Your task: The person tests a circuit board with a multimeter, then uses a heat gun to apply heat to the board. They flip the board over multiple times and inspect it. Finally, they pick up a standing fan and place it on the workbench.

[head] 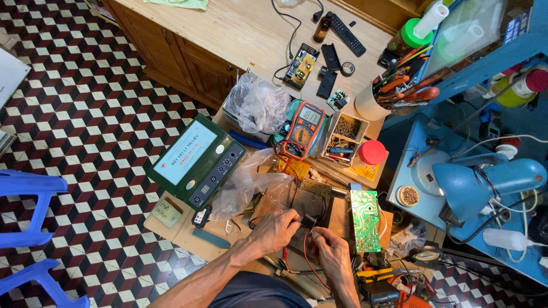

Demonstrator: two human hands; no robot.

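Our left hand [278, 229] was curled, fingertips pinching a small black component [309, 221] just right of its knuckles. Our right hand [330, 251] sat just below-right of that component, fingers pressed together around what looked like a thin probe or lead; too small to tell which. A red wire [308, 263] ran down between the two hands, toward us.

Everything else, placed from that black component:
- Just right: a green circuit board [365, 221], lying flat, long side pointing away from us.
- Up and away: an orange-framed multimeter [304, 130], display lit, reading not legible. Its red and black leads [286, 153] trailed back toward the hands.
- Up-left: a green flat-panel unit [196, 160] with a pale front and a strip of knobs, and crumpled clear plastic bags [245, 182] between it and the hands.
- Up-right: a cardboard tray of small parts [345, 136] and a red cap [372, 152] touching it.
- Far right: a blue desk lamp [485, 181].
- Below-right: pliers and cutters [379, 276] in a heap.

Our read: we were mid-probe, holding the part steady while contacting its terminals. The next move would call for steady contact on both terminals and a look up at the meter; slip risk looked real, with the part small and held in the air.
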